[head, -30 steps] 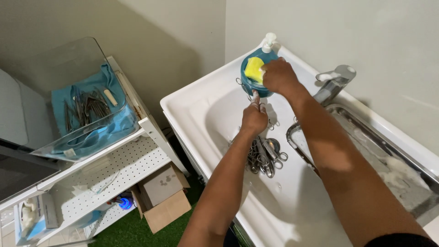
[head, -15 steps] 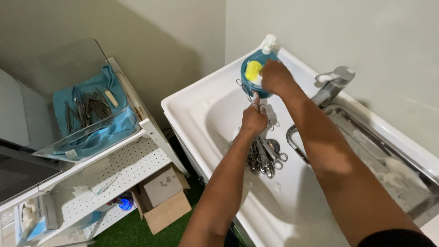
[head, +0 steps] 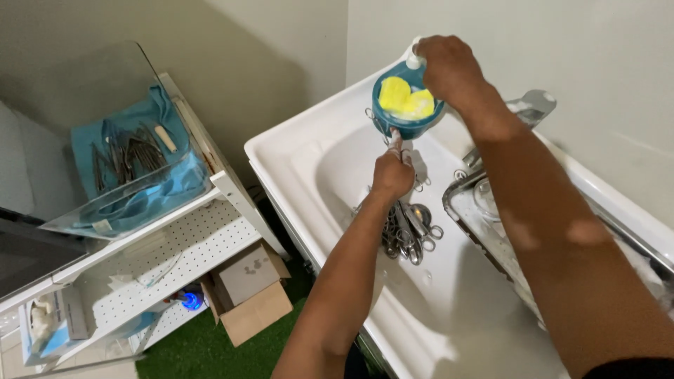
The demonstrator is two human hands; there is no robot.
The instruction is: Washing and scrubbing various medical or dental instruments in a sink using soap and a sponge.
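Looking down over a white sink, we see our left hand closed in a fist around a slim metal instrument, its upper end rising toward the underside of a blue bowl that sits on the sink's back rim. Our right hand reaches over that bowl from the far side, its fingers curled down on a small white cap or bottle top at the bowl's edge; it is gripping or pressing it, though we cannot tell which, as the palm hides the contact. Inside the bowl lies a yellow sponge, folded against the wall. Below our left fist, in the basin, rests a bundle of ring-handled steel instruments, their loops fanned toward the right. Just beside them, on the right, stands a metal tray with something clear and wet in it, and behind it a chrome tap rises against the wall. Well apart to the left, a white perforated shelf unit carries a clear plastic box lined with blue cloth, where more instruments lie in a row. Under the shelf sit cardboard boxes on green floor covering.
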